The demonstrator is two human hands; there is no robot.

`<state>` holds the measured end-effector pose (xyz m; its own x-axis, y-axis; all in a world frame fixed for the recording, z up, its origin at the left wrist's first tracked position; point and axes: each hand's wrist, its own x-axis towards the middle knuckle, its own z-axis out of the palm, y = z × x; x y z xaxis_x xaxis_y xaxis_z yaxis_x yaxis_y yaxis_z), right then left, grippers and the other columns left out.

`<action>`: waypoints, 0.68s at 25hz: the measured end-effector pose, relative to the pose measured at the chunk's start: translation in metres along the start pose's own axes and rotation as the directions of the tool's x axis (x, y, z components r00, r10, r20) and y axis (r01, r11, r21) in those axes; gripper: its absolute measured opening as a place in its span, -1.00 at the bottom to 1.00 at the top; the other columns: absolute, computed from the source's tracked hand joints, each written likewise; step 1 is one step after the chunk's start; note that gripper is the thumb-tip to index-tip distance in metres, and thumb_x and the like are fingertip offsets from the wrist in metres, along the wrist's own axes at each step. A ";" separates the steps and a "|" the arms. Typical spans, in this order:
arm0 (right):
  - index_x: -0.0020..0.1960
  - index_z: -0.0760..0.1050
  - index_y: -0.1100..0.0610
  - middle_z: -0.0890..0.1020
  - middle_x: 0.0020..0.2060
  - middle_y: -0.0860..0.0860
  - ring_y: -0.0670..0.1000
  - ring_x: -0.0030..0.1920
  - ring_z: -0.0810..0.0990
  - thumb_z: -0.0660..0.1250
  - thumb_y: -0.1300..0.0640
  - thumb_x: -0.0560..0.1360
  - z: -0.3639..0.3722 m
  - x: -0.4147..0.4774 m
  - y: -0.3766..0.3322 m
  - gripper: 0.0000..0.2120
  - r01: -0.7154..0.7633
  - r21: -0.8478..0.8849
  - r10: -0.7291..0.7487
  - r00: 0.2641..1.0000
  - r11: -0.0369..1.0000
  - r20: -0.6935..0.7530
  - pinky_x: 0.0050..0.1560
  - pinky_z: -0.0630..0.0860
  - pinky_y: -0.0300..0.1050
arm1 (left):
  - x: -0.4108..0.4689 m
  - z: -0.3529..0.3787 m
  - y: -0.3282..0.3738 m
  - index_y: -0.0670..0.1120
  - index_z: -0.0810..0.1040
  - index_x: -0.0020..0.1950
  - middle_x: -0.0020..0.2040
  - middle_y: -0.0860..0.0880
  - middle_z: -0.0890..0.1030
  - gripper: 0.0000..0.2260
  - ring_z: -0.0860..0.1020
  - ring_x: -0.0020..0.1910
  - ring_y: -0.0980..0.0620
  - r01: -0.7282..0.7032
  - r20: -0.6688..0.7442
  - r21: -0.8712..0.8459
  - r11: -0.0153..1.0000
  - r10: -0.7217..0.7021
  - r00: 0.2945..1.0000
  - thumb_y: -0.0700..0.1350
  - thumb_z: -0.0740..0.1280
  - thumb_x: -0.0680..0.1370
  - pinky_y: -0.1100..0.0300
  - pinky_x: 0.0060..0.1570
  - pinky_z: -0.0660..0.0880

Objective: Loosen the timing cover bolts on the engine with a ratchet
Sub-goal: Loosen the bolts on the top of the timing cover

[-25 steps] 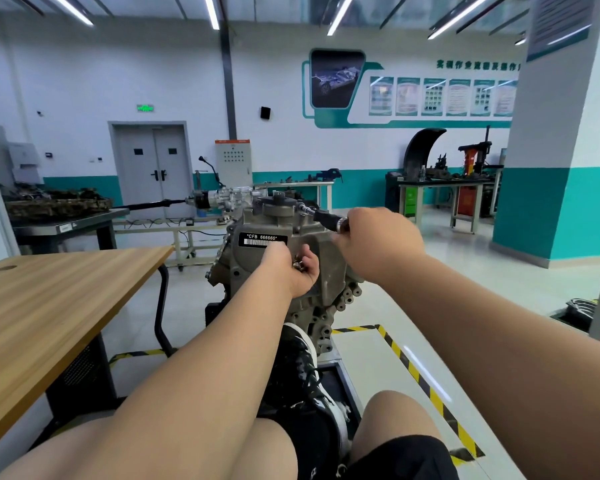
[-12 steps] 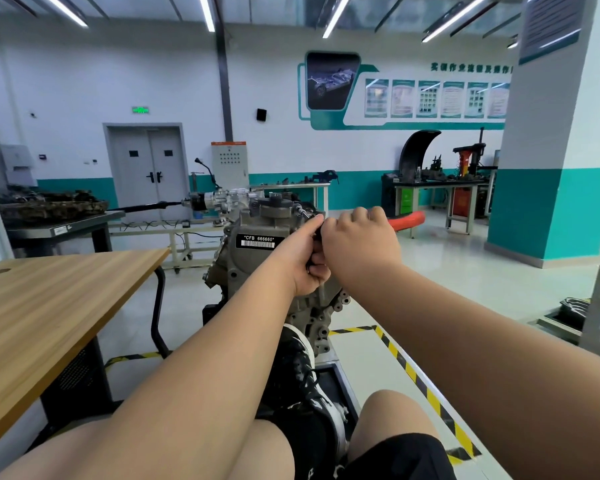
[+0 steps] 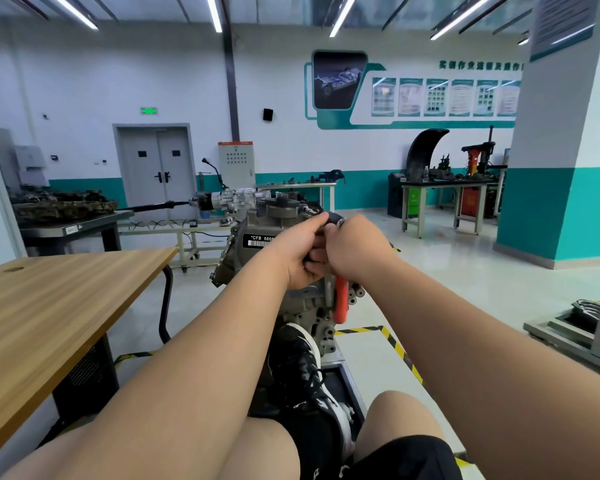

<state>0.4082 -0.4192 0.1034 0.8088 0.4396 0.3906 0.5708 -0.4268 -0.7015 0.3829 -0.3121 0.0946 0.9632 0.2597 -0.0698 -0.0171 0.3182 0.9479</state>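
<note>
The room is closed in by white walls [image 3: 84, 81] with a teal band along the bottom. A grey double door [image 3: 156, 171] is set in the far wall under a green sign [image 3: 148, 110], probably an exit sign. Strip lights [image 3: 214, 13] are mounted overhead. A wooden desk [image 3: 49, 306] is placed at the left and a pillar [image 3: 568, 140] at the right. Yellow-black tape [image 3: 400, 353] is laid on the glossy floor [image 3: 482, 278].

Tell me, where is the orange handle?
The orange handle is near the middle of the head view, pointing down from under the right hand, in front of the grey engine and above the black shoe.
</note>
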 end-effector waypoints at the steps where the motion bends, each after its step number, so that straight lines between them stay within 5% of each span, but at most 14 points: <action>1: -0.12 0.31 0.15 0.50 -0.17 0.12 0.12 -0.20 0.44 0.14 0.12 0.58 -0.002 -0.001 0.000 -0.86 0.057 -0.198 -0.061 0.998 0.979 -0.016 -0.21 0.39 -0.04 | 0.000 0.001 0.000 -0.02 0.43 -0.39 -0.57 0.10 0.31 -0.58 0.19 -0.66 0.18 -0.004 -0.011 -0.001 1.000 0.004 1.000 0.12 0.19 0.62 0.37 -0.69 0.04; 4: 0.11 0.28 0.18 0.56 0.01 0.16 0.19 -0.05 0.54 0.08 0.20 0.58 -0.009 -0.004 -0.005 -0.87 0.207 -0.754 -0.308 0.952 0.623 0.007 -0.17 0.39 0.04 | 0.001 0.009 0.002 -0.01 0.37 -0.36 -0.54 0.11 0.30 -0.65 0.18 -0.63 0.18 -0.038 -0.064 0.018 0.999 0.039 0.997 0.06 0.24 0.60 0.36 -0.68 0.04; 5: 0.19 0.29 0.21 0.55 0.08 0.17 0.21 0.04 0.54 0.07 0.19 0.59 -0.011 -0.003 -0.005 -0.80 0.247 -0.856 -0.381 0.922 0.454 0.064 -0.09 0.43 0.06 | 0.001 0.011 0.002 -0.01 0.36 -0.35 -0.54 0.11 0.30 -0.67 0.18 -0.63 0.18 -0.045 -0.079 0.033 0.998 0.048 0.996 0.05 0.26 0.59 0.35 -0.68 0.05; 7: 0.24 0.30 0.23 0.55 0.12 0.17 0.20 0.09 0.54 0.05 0.18 0.60 -0.015 -0.002 -0.007 -0.75 0.293 -0.912 -0.439 0.887 0.287 0.147 -0.06 0.41 0.04 | 0.002 0.010 0.003 -0.01 0.37 -0.34 -0.52 0.10 0.30 -0.67 0.18 -0.61 0.18 -0.053 -0.099 0.051 0.997 0.058 0.993 0.06 0.27 0.58 0.35 -0.67 0.06; 8: 0.23 0.30 0.23 0.56 0.09 0.16 0.18 0.03 0.55 0.05 0.18 0.60 -0.015 -0.002 -0.008 -0.76 0.300 -0.904 -0.426 0.892 0.305 0.152 -0.15 0.38 0.00 | 0.001 0.009 0.002 -0.01 0.38 -0.34 -0.51 0.10 0.30 -0.67 0.18 -0.60 0.18 -0.053 -0.106 0.051 0.997 0.058 0.993 0.08 0.27 0.58 0.35 -0.67 0.06; 10: 0.20 0.29 0.22 0.57 -0.09 0.11 0.14 -0.14 0.52 0.09 0.19 0.59 -0.011 -0.002 -0.011 -0.79 0.252 -0.798 -0.318 0.945 0.547 0.081 -0.27 0.32 -0.04 | 0.001 0.005 0.001 -0.01 0.40 -0.33 -0.50 0.09 0.30 -0.66 0.19 -0.59 0.16 -0.053 -0.117 0.037 0.998 0.057 0.991 0.13 0.26 0.59 0.34 -0.64 0.05; 13: 0.18 0.36 0.23 0.56 -0.07 0.13 0.18 -0.07 0.55 0.17 0.08 0.56 0.003 0.000 -0.016 -0.72 0.060 -0.314 -0.046 0.998 0.948 0.052 -0.16 0.42 -0.01 | 0.000 -0.003 0.000 -0.01 0.42 -0.35 -0.53 0.06 0.33 -0.61 0.22 -0.60 0.13 -0.038 -0.108 0.020 0.999 0.040 0.993 0.18 0.22 0.59 0.33 -0.58 0.07; 15: 0.16 0.42 0.22 0.56 0.00 0.15 0.19 0.01 0.56 0.16 0.05 0.55 0.010 0.002 -0.018 -0.70 0.059 -0.143 -0.055 0.998 0.988 0.031 -0.10 0.46 0.01 | -0.001 -0.007 0.001 0.00 0.41 -0.35 -0.52 0.04 0.32 -0.60 0.23 -0.59 0.12 -0.035 -0.078 0.014 0.999 0.036 0.996 0.21 0.21 0.58 0.33 -0.56 0.07; 17: 0.17 0.35 0.22 0.50 -0.08 0.10 0.17 -0.02 0.54 0.17 0.05 0.54 0.011 0.002 -0.019 -0.71 0.060 -0.210 -0.058 0.998 0.976 0.014 -0.11 0.44 0.02 | -0.003 -0.009 0.003 0.01 0.40 -0.34 -0.52 0.05 0.31 -0.62 0.22 -0.58 0.13 -0.038 -0.050 0.019 0.999 0.039 0.998 0.19 0.21 0.59 0.34 -0.58 0.06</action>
<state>0.3972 -0.4015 0.1114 0.7722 0.4747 0.4223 0.6351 -0.5560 -0.5362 0.3775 -0.3034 0.0945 0.9470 0.3175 -0.0483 -0.0487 0.2908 0.9556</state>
